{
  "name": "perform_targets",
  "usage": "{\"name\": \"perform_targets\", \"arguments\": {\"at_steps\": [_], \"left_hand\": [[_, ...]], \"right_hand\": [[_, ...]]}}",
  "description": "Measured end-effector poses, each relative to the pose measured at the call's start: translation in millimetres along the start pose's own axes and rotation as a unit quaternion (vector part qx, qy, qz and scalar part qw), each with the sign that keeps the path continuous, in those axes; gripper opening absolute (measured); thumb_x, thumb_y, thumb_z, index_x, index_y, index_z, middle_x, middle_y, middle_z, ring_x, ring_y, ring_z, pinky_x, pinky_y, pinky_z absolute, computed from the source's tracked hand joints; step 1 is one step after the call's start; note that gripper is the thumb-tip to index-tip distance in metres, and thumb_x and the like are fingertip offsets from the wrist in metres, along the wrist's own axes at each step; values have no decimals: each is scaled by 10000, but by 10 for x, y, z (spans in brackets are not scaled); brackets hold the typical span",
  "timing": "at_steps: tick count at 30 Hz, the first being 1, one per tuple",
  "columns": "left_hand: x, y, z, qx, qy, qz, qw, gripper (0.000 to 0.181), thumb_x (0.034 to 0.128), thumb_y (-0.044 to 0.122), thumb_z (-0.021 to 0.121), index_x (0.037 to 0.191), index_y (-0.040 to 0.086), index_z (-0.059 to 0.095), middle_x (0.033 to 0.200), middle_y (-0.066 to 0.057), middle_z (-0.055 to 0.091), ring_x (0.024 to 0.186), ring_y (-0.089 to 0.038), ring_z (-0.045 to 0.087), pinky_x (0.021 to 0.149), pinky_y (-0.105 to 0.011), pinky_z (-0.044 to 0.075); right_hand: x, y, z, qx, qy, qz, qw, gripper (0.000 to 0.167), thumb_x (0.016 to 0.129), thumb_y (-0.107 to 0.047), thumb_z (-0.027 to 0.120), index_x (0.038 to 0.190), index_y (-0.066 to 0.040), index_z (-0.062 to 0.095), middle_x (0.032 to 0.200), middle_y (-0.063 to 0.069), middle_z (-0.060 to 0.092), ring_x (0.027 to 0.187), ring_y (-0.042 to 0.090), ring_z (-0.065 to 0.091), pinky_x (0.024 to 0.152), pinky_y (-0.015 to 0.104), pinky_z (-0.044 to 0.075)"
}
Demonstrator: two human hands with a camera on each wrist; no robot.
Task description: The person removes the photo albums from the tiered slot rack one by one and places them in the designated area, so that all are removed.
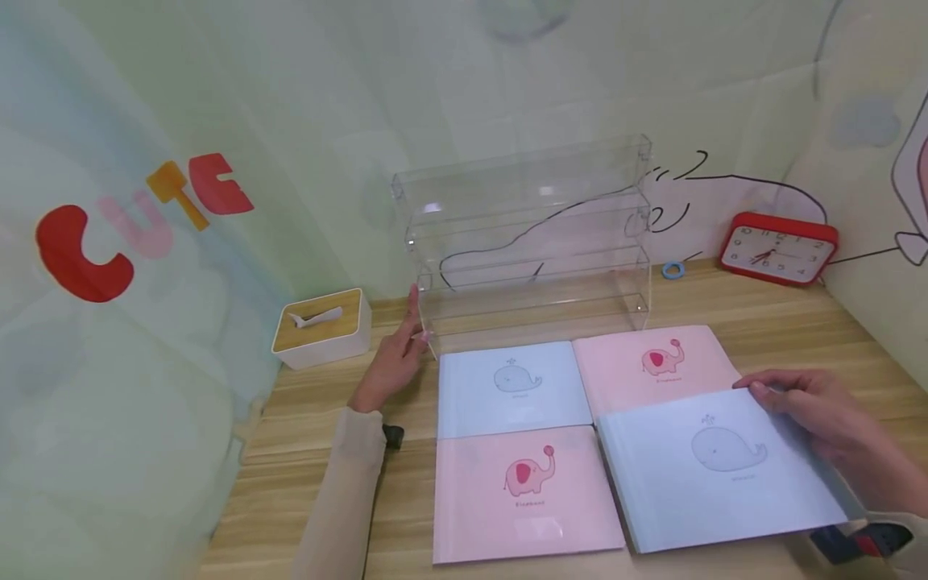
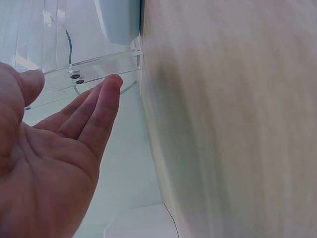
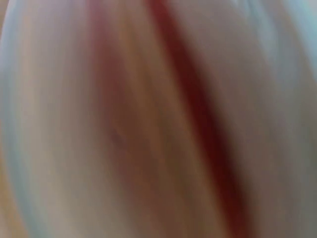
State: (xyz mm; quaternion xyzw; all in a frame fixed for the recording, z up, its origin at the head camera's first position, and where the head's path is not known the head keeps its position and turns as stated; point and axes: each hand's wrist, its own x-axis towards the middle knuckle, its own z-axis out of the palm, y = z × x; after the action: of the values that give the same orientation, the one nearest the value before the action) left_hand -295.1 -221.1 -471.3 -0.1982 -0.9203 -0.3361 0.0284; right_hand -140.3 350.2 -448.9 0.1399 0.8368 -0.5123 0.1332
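My left hand (image 1: pixel 395 362) is at the left end of a clear acrylic tiered rack (image 1: pixel 536 302), its fingers extended against the side panel. In the left wrist view the fingers (image 2: pixel 101 111) look straight beside the clear panel. My right hand (image 1: pixel 834 411) pinches the upper right edge of a blue book (image 1: pixel 674 491) with a whale on its cover, thumb on top. That book is tilted and partly covers a pink elephant book (image 1: pixel 609 366). Another blue whale book (image 1: pixel 467 395) and a pink elephant book (image 1: pixel 471 499) lie on the table to the left. The right wrist view is blurred.
A white tissue box (image 1: pixel 329 346) with a wooden lid stands left of the rack. At the back right are a blue ring (image 1: pixel 673 270) and a red clock (image 1: pixel 779 250). Printed fabric hangs behind the wooden table (image 1: pixel 290 459).
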Motion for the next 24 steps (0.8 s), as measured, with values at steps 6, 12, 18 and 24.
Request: {"name": "perform_targets", "arguments": {"at_steps": [6,12,18,24], "left_hand": [[4,-6,2,71,3,84,9999,818,1169,270,452,1707,394,-151,1542,-313,573,1285,-471,687,1141,-631,513],[13,6,8,-2,-45,33,10000,819,1167,270,453,1703,421,-148,1566,-311,545,1323,-474,664,1174,-642,481],[7,2,-15,17,-36,22,10000,816,1167,284,459,1709,403,-138,1560,-305,554,1385,-470,623,1188,-638,470],[-3,20,-24,-55,-57,-76,9999,816,1168,278,454,1703,422,-144,1551,-311,560,1378,-466,630,1188,-636,471]], "right_hand": [[66,123,36,-161,-149,221,9995,329,1124,-231,562,1258,-13,769,961,-130,729,845,99,670,732,250,554],[93,176,119,-412,-128,358,9984,465,1109,-283,598,1416,64,640,1139,68,763,1005,189,654,771,251,519],[79,170,191,-634,13,424,9971,559,1109,-358,587,1468,69,583,1510,397,496,1274,499,483,950,467,430],[27,135,197,-1298,277,112,9911,609,1100,-389,592,1457,103,552,1500,438,430,1289,574,417,1038,632,460]]}}
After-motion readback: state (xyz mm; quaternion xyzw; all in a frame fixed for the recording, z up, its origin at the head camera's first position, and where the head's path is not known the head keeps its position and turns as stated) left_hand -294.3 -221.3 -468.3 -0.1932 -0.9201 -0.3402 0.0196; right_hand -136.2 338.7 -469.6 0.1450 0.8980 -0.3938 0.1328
